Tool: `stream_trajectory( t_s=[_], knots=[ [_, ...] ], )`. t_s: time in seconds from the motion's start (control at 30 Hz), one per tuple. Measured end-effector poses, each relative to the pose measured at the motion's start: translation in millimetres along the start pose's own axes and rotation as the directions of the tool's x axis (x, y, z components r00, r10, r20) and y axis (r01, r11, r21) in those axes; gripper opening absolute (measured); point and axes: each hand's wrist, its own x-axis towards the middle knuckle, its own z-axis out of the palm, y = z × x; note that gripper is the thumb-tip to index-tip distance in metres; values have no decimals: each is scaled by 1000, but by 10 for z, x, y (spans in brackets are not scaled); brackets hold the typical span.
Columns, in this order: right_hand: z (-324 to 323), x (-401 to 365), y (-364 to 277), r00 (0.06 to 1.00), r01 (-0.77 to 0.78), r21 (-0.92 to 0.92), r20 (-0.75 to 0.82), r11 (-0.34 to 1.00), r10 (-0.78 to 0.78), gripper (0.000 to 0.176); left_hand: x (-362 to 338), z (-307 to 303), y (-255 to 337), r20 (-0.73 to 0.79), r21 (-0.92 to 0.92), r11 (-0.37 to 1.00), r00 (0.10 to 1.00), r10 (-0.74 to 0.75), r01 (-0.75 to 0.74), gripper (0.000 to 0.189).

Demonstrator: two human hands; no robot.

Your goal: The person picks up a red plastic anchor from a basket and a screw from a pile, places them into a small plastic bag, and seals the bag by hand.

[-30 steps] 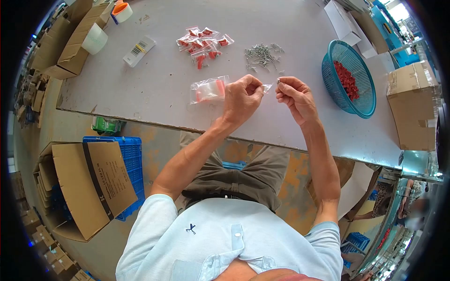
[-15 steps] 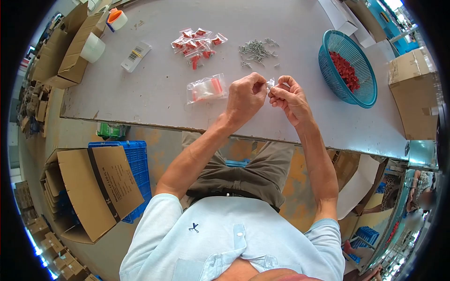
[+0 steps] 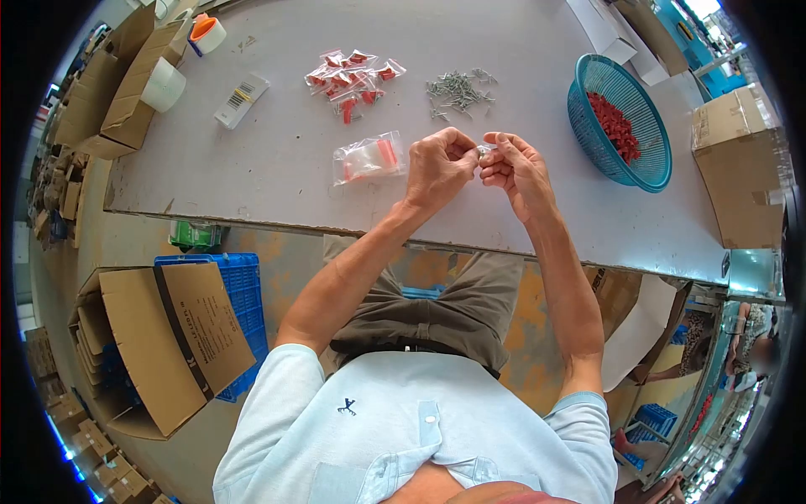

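My left hand (image 3: 441,170) and my right hand (image 3: 522,176) meet above the table's near part. Pinched between their fingertips is a small clear plastic bag (image 3: 483,151), mostly covered by the fingers; its contents cannot be made out. Left of my hands lies a larger clear pack of small zip bags (image 3: 368,160) with red edges. Beyond them sits a loose pile of grey screws (image 3: 457,91). Several small filled bags (image 3: 342,80) with red pieces inside are heaped to its left. A blue-green plastic basket (image 3: 586,139) on the right holds many red plastic pieces (image 3: 614,126).
A labelled white packet (image 3: 241,101), rolls of tape (image 3: 206,35) and an open carton (image 3: 117,105) are at the table's left. A closed cardboard box (image 3: 739,164) stands right of the basket. Below the table edge are a carton (image 3: 168,336) and a blue crate (image 3: 243,294).
My right hand's fingers have shifted and closed further over the small bag, so less of it shows. My left hand keeps its pinch. The table's things stay put.
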Motion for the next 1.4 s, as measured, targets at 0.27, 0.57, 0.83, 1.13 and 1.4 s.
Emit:
stream_trajectory(
  t_s=[0.27, 0.57, 0.83, 1.13, 1.4],
  knots=[
    [141, -86, 65, 971, 170, -505, -61, 847, -231, 15, -34, 32, 57, 61, -76, 996, 997, -46, 51, 12],
    [-194, -306, -227, 734, 399, -855, 82, 330, -675, 10, 142, 346, 178, 210, -208, 951, 960, -183, 227, 17],
    [-1342, 7, -1689, 766, 175, -972, 37, 154, -642, 21, 364, 341, 49, 381, -490, 757, 887, -260, 432, 12],
    [-1807, 451, -1641, 968, -226, -972, -232, -72, 99, 40, 434, 354, 19, 422, -514, 737, 877, -229, 439, 11],
    [-1507, 329, -1687, 953, -293, -955, -295, -32, 63, 37, 398, 406, 34, 381, -423, 831, 903, -200, 362, 12]
  ],
)
